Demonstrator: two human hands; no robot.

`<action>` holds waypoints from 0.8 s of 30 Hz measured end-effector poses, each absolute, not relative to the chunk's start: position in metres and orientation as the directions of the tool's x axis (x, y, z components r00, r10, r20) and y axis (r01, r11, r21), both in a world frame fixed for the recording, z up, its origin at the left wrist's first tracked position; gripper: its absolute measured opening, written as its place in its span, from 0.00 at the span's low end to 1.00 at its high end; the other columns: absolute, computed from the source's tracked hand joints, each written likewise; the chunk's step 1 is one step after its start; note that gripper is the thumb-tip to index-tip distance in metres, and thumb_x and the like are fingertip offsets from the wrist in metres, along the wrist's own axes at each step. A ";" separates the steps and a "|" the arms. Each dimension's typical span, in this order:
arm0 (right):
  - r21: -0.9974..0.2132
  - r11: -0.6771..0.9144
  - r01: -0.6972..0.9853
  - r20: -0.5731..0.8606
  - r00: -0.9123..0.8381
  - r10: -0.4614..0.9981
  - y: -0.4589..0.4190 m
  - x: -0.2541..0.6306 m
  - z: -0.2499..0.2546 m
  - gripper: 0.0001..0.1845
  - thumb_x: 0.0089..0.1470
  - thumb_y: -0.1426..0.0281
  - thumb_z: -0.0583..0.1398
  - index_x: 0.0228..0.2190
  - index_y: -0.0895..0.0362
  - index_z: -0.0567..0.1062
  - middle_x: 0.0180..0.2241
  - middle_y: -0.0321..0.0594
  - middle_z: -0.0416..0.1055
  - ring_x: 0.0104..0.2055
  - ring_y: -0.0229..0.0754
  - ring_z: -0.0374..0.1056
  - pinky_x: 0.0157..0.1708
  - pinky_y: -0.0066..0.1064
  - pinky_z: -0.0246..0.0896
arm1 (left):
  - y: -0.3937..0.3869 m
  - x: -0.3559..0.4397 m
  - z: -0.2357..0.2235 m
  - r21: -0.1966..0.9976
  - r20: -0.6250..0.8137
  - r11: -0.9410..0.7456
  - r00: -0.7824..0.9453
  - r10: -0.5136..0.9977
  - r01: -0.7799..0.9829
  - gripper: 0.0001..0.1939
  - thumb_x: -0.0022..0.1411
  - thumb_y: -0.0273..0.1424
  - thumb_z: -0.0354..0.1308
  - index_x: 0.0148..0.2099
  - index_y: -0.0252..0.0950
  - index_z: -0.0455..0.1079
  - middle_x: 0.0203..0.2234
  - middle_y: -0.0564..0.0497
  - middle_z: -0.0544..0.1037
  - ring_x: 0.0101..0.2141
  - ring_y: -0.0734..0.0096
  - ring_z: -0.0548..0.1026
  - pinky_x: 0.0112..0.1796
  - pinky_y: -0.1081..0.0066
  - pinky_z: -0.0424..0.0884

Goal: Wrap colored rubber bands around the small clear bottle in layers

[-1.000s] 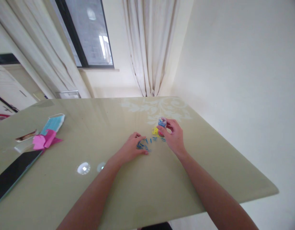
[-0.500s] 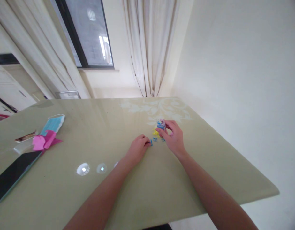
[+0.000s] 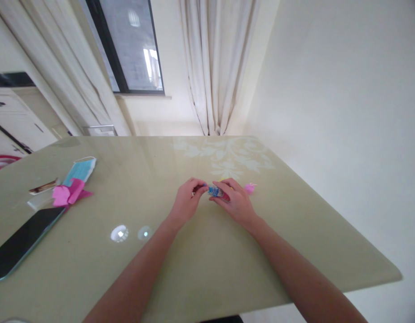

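My right hand (image 3: 237, 199) is wrapped round a small clear jar (image 3: 215, 191) with blue and pink bits inside. The jar is tipped, its mouth towards my left hand (image 3: 186, 199). My left thumb and fingertips are pinched together right at that mouth, with a small blue piece (image 3: 205, 185) between them, mostly covered. A little yellow (image 3: 222, 180) shows behind my right fingers. On the table just right of my right hand lies a small pink thing (image 3: 250, 188) whose kind is unclear.
The glossy table (image 3: 194, 278) bears a phone (image 3: 24, 240), pink folded paper (image 3: 71, 193), a blue face mask (image 3: 80, 172) and a brown-and-white strip (image 3: 44, 186) on the left. A wall (image 3: 345, 134) runs along the right; curtains (image 3: 217, 67) hang beyond the far edge.
My right hand has tipped the jar from upright and brought it down leftwards. My left hand has lifted from the blue pieces on the table to the jar's mouth. The view has shifted slightly.
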State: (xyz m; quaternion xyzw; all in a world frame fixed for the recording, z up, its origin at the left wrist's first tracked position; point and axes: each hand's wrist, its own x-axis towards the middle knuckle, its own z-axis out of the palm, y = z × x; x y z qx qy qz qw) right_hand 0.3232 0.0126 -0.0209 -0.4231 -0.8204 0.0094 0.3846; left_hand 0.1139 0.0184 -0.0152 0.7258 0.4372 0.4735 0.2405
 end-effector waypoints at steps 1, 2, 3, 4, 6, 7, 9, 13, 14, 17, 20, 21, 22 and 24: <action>-0.335 0.645 0.687 0.625 -0.350 0.698 0.011 0.322 -0.022 0.23 0.58 0.62 0.70 0.55 0.49 0.78 0.43 0.46 0.76 0.46 0.51 0.74 0.47 0.44 0.73 | 0.016 0.117 -0.014 0.740 0.509 -0.534 0.179 0.842 0.410 0.09 0.70 0.33 0.57 0.39 0.37 0.76 0.33 0.50 0.78 0.35 0.68 0.76 0.38 0.69 0.73; -0.328 0.647 0.688 0.628 -0.353 0.694 0.010 0.321 -0.022 0.23 0.59 0.62 0.70 0.55 0.49 0.78 0.44 0.46 0.76 0.46 0.52 0.74 0.47 0.44 0.73 | 0.013 0.120 -0.012 0.717 0.535 -0.561 0.190 0.823 0.414 0.09 0.70 0.33 0.57 0.39 0.37 0.77 0.34 0.50 0.78 0.36 0.68 0.76 0.39 0.69 0.73; -0.321 0.648 0.690 0.631 -0.355 0.690 0.010 0.320 -0.022 0.23 0.59 0.62 0.69 0.55 0.50 0.78 0.44 0.47 0.76 0.46 0.52 0.74 0.47 0.44 0.73 | 0.011 0.122 -0.011 0.700 0.554 -0.581 0.198 0.809 0.415 0.09 0.70 0.32 0.58 0.39 0.37 0.78 0.34 0.50 0.78 0.36 0.68 0.76 0.40 0.69 0.73; -0.312 0.650 0.693 0.633 -0.358 0.687 0.009 0.320 -0.023 0.23 0.60 0.62 0.69 0.55 0.50 0.78 0.44 0.48 0.76 0.47 0.52 0.74 0.47 0.45 0.73 | 0.010 0.124 -0.011 0.695 0.565 -0.590 0.195 0.801 0.411 0.08 0.70 0.32 0.59 0.39 0.38 0.79 0.34 0.50 0.78 0.36 0.68 0.77 0.40 0.69 0.73; -0.302 0.653 0.695 0.631 -0.367 0.683 0.009 0.320 -0.024 0.22 0.61 0.62 0.68 0.56 0.51 0.77 0.44 0.48 0.76 0.47 0.53 0.73 0.47 0.45 0.73 | 0.009 0.124 -0.010 0.720 0.565 -0.580 0.163 0.808 0.381 0.07 0.68 0.33 0.61 0.39 0.38 0.80 0.33 0.50 0.79 0.34 0.69 0.77 0.38 0.70 0.74; -0.299 0.655 0.694 0.632 -0.370 0.681 0.010 0.320 -0.024 0.22 0.61 0.62 0.68 0.56 0.52 0.77 0.44 0.49 0.76 0.46 0.53 0.73 0.47 0.45 0.73 | 0.009 0.124 -0.010 0.746 0.554 -0.563 0.138 0.821 0.356 0.07 0.67 0.33 0.63 0.38 0.38 0.81 0.32 0.50 0.79 0.33 0.70 0.77 0.36 0.71 0.74; -0.293 0.659 0.693 0.639 -0.371 0.674 0.010 0.320 -0.024 0.23 0.61 0.62 0.68 0.56 0.52 0.77 0.44 0.49 0.76 0.46 0.53 0.73 0.47 0.45 0.73 | 0.010 0.122 -0.009 0.810 0.508 -0.510 0.088 0.857 0.291 0.07 0.64 0.35 0.66 0.37 0.38 0.82 0.31 0.50 0.80 0.30 0.71 0.77 0.33 0.71 0.74; -0.281 0.656 0.700 0.658 -0.357 0.663 0.009 0.319 -0.023 0.24 0.60 0.63 0.69 0.57 0.50 0.76 0.44 0.48 0.75 0.46 0.52 0.74 0.47 0.44 0.73 | 0.012 0.121 -0.009 0.912 0.387 -0.385 0.017 0.922 0.141 0.09 0.58 0.38 0.71 0.36 0.38 0.83 0.31 0.49 0.83 0.30 0.69 0.79 0.32 0.70 0.76; -0.275 0.653 0.706 0.657 -0.358 0.663 0.008 0.318 -0.023 0.24 0.60 0.63 0.69 0.56 0.49 0.77 0.44 0.47 0.75 0.46 0.52 0.74 0.47 0.44 0.73 | 0.013 0.122 -0.009 0.929 0.357 -0.356 0.003 0.934 0.100 0.09 0.57 0.38 0.71 0.36 0.38 0.83 0.31 0.49 0.83 0.31 0.69 0.80 0.33 0.69 0.77; -0.250 0.648 0.720 0.649 -0.372 0.664 0.005 0.314 -0.022 0.22 0.59 0.63 0.70 0.54 0.49 0.78 0.43 0.47 0.76 0.45 0.53 0.74 0.46 0.44 0.73 | 0.012 0.125 -0.010 0.955 0.297 -0.297 -0.042 0.954 0.006 0.09 0.56 0.37 0.72 0.36 0.37 0.83 0.31 0.49 0.84 0.32 0.68 0.80 0.36 0.67 0.79; -0.260 0.641 0.722 0.651 -0.359 0.669 0.000 0.309 -0.023 0.22 0.59 0.60 0.69 0.53 0.50 0.78 0.43 0.47 0.76 0.45 0.52 0.74 0.44 0.43 0.74 | 0.011 0.130 -0.012 0.944 0.327 -0.330 -0.111 0.938 -0.004 0.09 0.56 0.37 0.71 0.36 0.37 0.83 0.31 0.49 0.84 0.33 0.67 0.80 0.37 0.67 0.79; -0.270 0.639 0.721 0.653 -0.351 0.671 -0.001 0.307 -0.023 0.22 0.59 0.58 0.69 0.53 0.49 0.78 0.42 0.47 0.76 0.45 0.52 0.74 0.44 0.42 0.74 | 0.010 0.132 -0.013 0.933 0.357 -0.358 -0.137 0.924 0.011 0.08 0.57 0.37 0.71 0.36 0.37 0.83 0.32 0.50 0.83 0.33 0.67 0.80 0.37 0.67 0.79; -0.280 0.636 0.719 0.653 -0.344 0.675 -0.002 0.306 -0.023 0.21 0.60 0.58 0.68 0.53 0.49 0.78 0.42 0.47 0.76 0.45 0.52 0.74 0.44 0.42 0.74 | 0.009 0.133 -0.014 0.919 0.392 -0.392 -0.157 0.906 0.037 0.08 0.58 0.37 0.70 0.36 0.38 0.82 0.32 0.50 0.83 0.34 0.68 0.80 0.37 0.68 0.79; -0.298 0.633 0.715 0.654 -0.330 0.681 -0.004 0.304 -0.022 0.20 0.62 0.57 0.66 0.53 0.50 0.78 0.42 0.47 0.77 0.44 0.52 0.74 0.44 0.42 0.73 | 0.005 0.137 -0.014 0.880 0.475 -0.460 -0.182 0.861 0.120 0.07 0.61 0.36 0.68 0.37 0.38 0.82 0.33 0.50 0.82 0.34 0.68 0.80 0.37 0.69 0.78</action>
